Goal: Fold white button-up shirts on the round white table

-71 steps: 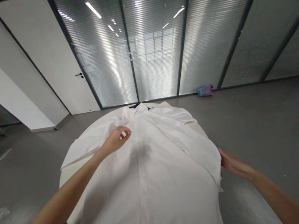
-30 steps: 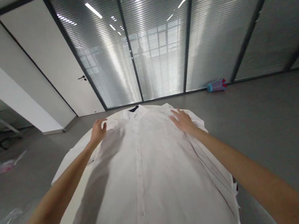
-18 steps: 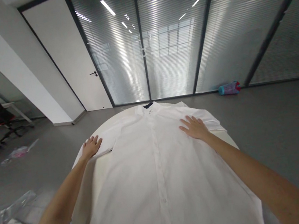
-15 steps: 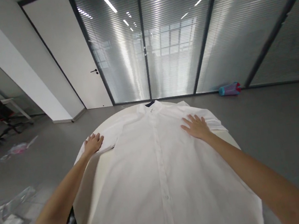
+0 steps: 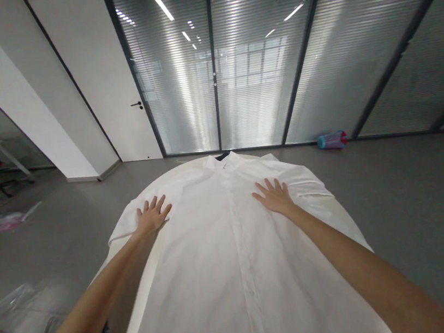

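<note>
The white shirt (image 5: 238, 252) lies spread, front up, over the round desk (image 5: 146, 276), its long axis running from the near edge to the collar at the far edge. The left hand (image 5: 152, 217) and the right hand (image 5: 274, 198) both rest flat with open fingers on the shirt, one on each side of the button line, holding nothing.
</note>
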Available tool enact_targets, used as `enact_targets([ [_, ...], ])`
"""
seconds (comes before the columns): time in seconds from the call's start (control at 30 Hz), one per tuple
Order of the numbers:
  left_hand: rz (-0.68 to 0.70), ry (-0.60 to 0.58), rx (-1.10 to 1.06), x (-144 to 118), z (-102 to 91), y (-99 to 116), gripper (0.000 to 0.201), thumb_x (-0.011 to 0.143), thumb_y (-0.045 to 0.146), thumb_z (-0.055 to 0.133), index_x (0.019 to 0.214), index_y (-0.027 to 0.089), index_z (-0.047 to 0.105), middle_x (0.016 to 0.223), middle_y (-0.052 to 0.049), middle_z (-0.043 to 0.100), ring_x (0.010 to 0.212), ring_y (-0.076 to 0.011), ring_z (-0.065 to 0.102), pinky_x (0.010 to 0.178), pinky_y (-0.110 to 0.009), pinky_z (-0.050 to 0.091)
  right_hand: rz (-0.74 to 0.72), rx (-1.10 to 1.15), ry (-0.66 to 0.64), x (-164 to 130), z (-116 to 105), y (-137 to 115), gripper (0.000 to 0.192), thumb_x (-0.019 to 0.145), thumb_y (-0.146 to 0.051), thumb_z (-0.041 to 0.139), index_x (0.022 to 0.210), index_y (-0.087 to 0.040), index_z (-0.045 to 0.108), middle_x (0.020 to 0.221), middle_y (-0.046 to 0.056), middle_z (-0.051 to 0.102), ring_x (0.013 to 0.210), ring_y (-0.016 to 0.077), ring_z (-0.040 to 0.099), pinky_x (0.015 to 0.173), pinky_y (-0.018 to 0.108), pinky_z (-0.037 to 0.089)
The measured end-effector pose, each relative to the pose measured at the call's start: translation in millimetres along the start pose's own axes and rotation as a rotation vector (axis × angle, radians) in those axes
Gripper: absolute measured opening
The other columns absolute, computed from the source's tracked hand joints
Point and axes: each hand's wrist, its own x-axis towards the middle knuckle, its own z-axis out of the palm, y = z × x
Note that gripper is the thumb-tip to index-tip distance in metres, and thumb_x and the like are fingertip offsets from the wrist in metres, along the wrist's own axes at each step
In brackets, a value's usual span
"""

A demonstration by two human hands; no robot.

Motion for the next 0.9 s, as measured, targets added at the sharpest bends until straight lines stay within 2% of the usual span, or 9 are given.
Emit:
enact_targets([
  [0.3, 0.001, -0.015, -0.001, 50, -1.7, -44, 0.064, 0.098, 0.057, 0.03, 0.157, 0.034, 0.027, 0.165, -0.008, 0.02, 0.149, -0.0412, 0.018, 0.112, -0.07, 0.017, 0.062, 0.052, 0.018, 25, -1, -52, 0.079, 0.092, -0.077, 0.016, 0.158, -0.034, 0.025, 0.167, 0.006, 0.013, 0.151, 0.0393, 0.003, 0.118, 0.059, 0.002],
  [0.43, -0.002, -0.005, -0.054, 61, -9.0, -39, 0.063, 0.097, 0.054, 0.036, 0.153, 0.025, 0.04, 0.161, -0.014, 0.03, 0.146, -0.0453, 0.026, 0.109, -0.074, 0.022, 0.052, 0.066, 0.034, 25, -4, -52, 0.076, 0.094, -0.074, 0.019, 0.157, -0.032, 0.029, 0.166, 0.007, 0.017, 0.151, 0.0396, 0.006, 0.118, 0.059, 0.004],
  [0.5, 0.042, 0.029, -0.073, 54, -14.4, -27, 0.058, 0.099, 0.049, 0.035, 0.146, 0.019, 0.049, 0.158, -0.015, 0.036, 0.146, -0.0427, 0.029, 0.111, -0.07, 0.023, -0.002, 0.073, 0.036, 20, -7, -47, 0.072, 0.097, -0.069, 0.021, 0.156, -0.029, 0.032, 0.165, 0.009, 0.02, 0.151, 0.0369, 0.011, 0.119, 0.056, 0.007],
  [0.6, 0.246, 0.121, -0.122, 16, -22.3, 1, 0.053, 0.101, 0.045, 0.031, 0.14, 0.018, 0.054, 0.154, -0.012, 0.044, 0.146, -0.0337, 0.031, 0.118, -0.058, 0.025, -0.132, 0.097, 0.032, 0, -13, -32, 0.068, 0.099, -0.062, 0.028, 0.154, -0.023, 0.038, 0.163, 0.011, 0.025, 0.15, 0.033, 0.02, 0.121, 0.05, 0.014],
  [0.67, 0.429, 0.162, -0.172, -26, -26.0, 17, 0.054, 0.1, 0.051, 0.034, 0.141, 0.022, 0.054, 0.153, -0.009, 0.046, 0.144, -0.0329, 0.036, 0.118, -0.057, 0.027, -0.2, 0.112, 0.046, -24, -20, -14, 0.066, 0.099, -0.057, 0.036, 0.151, -0.018, 0.042, 0.161, 0.014, 0.031, 0.148, 0.0316, 0.028, 0.12, 0.044, 0.02],
  [0.73, 0.506, 0.176, -0.199, -74, -27.0, 22, 0.055, 0.096, 0.059, 0.04, 0.139, 0.028, 0.055, 0.155, -0.006, 0.043, 0.142, -0.0325, 0.039, 0.118, -0.054, 0.031, -0.202, 0.12, 0.087, -55, -29, 10, 0.059, 0.098, -0.05, 0.042, 0.145, -0.014, 0.049, 0.152, 0.016, 0.044, 0.14, 0.0295, 0.041, 0.115, 0.039, 0.03],
  [0.77, 0.474, 0.194, -0.223, -97, -26.1, 20, 0.058, 0.093, 0.062, 0.044, 0.138, 0.027, 0.056, 0.153, -0.009, 0.045, 0.139, -0.033, 0.043, 0.116, -0.052, 0.035, -0.167, 0.123, 0.105, -73, -34, 23, 0.053, 0.098, -0.046, 0.043, 0.139, -0.014, 0.054, 0.144, 0.017, 0.052, 0.132, 0.0285, 0.05, 0.11, 0.037, 0.036],
  [0.83, 0.293, 0.216, -0.288, -138, -20.9, 3, 0.065, 0.089, 0.067, 0.046, 0.135, 0.022, 0.058, 0.137, -0.014, 0.057, 0.122, -0.0326, 0.057, 0.105, -0.049, 0.046, -0.033, 0.136, 0.094, -110, -43, 49, 0.041, 0.097, -0.044, 0.044, 0.121, -0.017, 0.063, 0.12, 0.015, 0.067, 0.108, 0.0271, 0.064, 0.092, 0.036, 0.046],
  [0.9, 0.095, 0.15, -0.37, -171, -12.8, -21, 0.072, 0.084, 0.073, 0.048, 0.129, 0.018, 0.061, 0.11, -0.012, 0.067, 0.089, -0.0269, 0.068, 0.083, -0.041, 0.057, 0.067, 0.169, 0.034, -148, -48, 71, 0.037, 0.096, -0.048, 0.044, 0.101, -0.019, 0.066, 0.096, 0.011, 0.071, 0.087, 0.0251, 0.067, 0.074, 0.033, 0.047],
])
